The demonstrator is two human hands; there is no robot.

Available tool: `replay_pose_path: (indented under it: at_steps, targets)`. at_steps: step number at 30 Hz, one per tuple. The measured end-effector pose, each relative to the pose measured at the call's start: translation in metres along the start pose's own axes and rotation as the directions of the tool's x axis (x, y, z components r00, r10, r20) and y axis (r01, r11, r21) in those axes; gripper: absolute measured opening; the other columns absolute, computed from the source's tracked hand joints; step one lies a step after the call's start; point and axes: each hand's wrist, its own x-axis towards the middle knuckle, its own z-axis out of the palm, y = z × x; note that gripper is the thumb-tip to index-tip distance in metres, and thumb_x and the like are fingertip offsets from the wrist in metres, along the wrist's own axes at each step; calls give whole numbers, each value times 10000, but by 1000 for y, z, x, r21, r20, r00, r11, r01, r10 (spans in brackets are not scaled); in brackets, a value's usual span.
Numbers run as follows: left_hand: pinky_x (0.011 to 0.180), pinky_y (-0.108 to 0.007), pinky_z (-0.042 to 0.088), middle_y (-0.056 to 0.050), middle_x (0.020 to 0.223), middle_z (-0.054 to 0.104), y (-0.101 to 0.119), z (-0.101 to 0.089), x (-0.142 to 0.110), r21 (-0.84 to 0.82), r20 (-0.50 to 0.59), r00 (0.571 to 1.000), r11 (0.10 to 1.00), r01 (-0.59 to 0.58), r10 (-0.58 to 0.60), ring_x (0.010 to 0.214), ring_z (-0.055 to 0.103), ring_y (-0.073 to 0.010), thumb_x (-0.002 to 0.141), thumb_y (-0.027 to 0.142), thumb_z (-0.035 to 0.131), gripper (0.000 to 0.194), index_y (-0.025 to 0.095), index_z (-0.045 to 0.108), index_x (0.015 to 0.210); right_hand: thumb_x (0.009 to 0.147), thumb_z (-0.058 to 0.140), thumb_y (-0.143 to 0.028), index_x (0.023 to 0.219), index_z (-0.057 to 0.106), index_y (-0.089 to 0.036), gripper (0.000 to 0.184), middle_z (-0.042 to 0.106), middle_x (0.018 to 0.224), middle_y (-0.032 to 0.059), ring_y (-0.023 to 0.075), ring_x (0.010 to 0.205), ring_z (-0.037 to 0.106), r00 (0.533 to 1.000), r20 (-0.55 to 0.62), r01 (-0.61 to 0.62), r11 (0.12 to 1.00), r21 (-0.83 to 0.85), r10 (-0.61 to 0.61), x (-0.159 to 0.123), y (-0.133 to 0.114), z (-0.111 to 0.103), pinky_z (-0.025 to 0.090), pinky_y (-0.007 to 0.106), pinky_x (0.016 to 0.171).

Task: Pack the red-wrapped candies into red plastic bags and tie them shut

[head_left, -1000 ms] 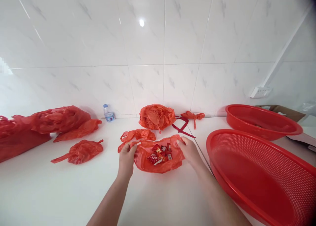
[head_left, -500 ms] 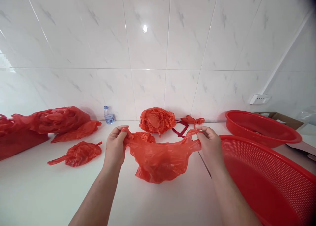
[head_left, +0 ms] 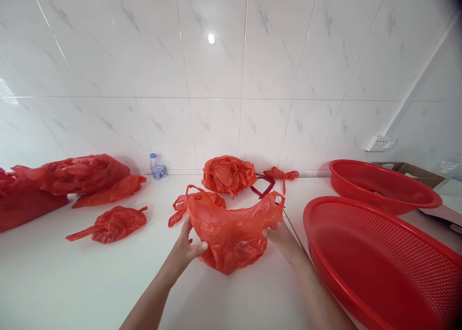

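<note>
A thin red plastic bag (head_left: 234, 238) stands opened in front of me, its mouth and loop handles spread toward the top. My left hand (head_left: 182, 254) holds the bag's left side, with the thumb in front and the fingers partly behind the film. On the opposite side, my right hand (head_left: 283, 239) grips the bag with its thumb showing and its other fingers mostly hidden. Just behind the bag's left edge lies a knotted red plastic bag (head_left: 177, 216). What the open bag contains cannot be made out.
A crumpled red bundle (head_left: 228, 175) and a small tied bag (head_left: 283, 174) rest by the tiled wall. A water bottle (head_left: 158, 167) stands left of them. More red bags (head_left: 117, 224) lie leftward. On the right are a perforated red basket (head_left: 346, 207) and a red basin (head_left: 382, 202).
Both hands have let go of the bag's handles and moved down onto its sides. The bag's mouth has opened wider, and its handles now stand loose.
</note>
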Motion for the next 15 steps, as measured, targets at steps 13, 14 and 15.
replay_pose_path:
  at_steps: [13,14,15]
  targets:
    - [709,-330,534,-79,900,702,30,39,50,-735,-99,971,674,76,-217,829,664,-243,706,243,710,180,167,642,855,685,686,-341,828,668,-197,204,691,943,55,233,907,616,974,-129,-100,864,494,186,33,-10,-3,477,339,772]
    - [720,-335,537,-83,893,702,27,44,53,-761,-72,966,639,108,-248,823,666,-241,728,229,685,144,160,641,846,696,664,-343,827,664,-199,195,689,943,56,238,912,616,967,-107,-139,834,534,230,35,-4,-3,480,352,777]
    - [735,-340,539,-88,888,702,23,50,56,-783,-42,960,606,140,-277,819,668,-239,751,221,657,117,153,640,845,699,652,-334,813,654,-206,171,688,915,51,236,895,618,960,-98,-162,802,575,264,35,3,-2,484,363,775]
